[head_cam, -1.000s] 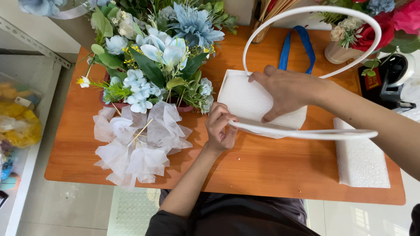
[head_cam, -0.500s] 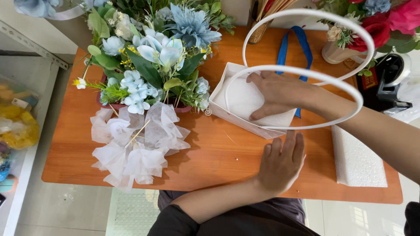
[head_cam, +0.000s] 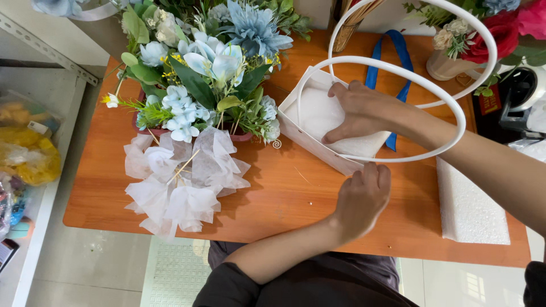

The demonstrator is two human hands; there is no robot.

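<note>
Right hand (head_cam: 364, 111) presses flat, open, on white foam (head_cam: 315, 111) inside the square paper bag (head_cam: 310, 142); left hand (head_cam: 361, 199), ungripping, touches its wall

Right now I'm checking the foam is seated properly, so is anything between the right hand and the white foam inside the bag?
Nothing visible. The right hand reaches between the two white handles and its fingers press straight on the white foam inside the white bag. The left hand rests against the bag's near side.

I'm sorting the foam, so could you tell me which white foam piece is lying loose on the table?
The flat foam slab at the table's right edge lies loose and untouched; the other foam piece sits inside the white box under the right hand.
</note>
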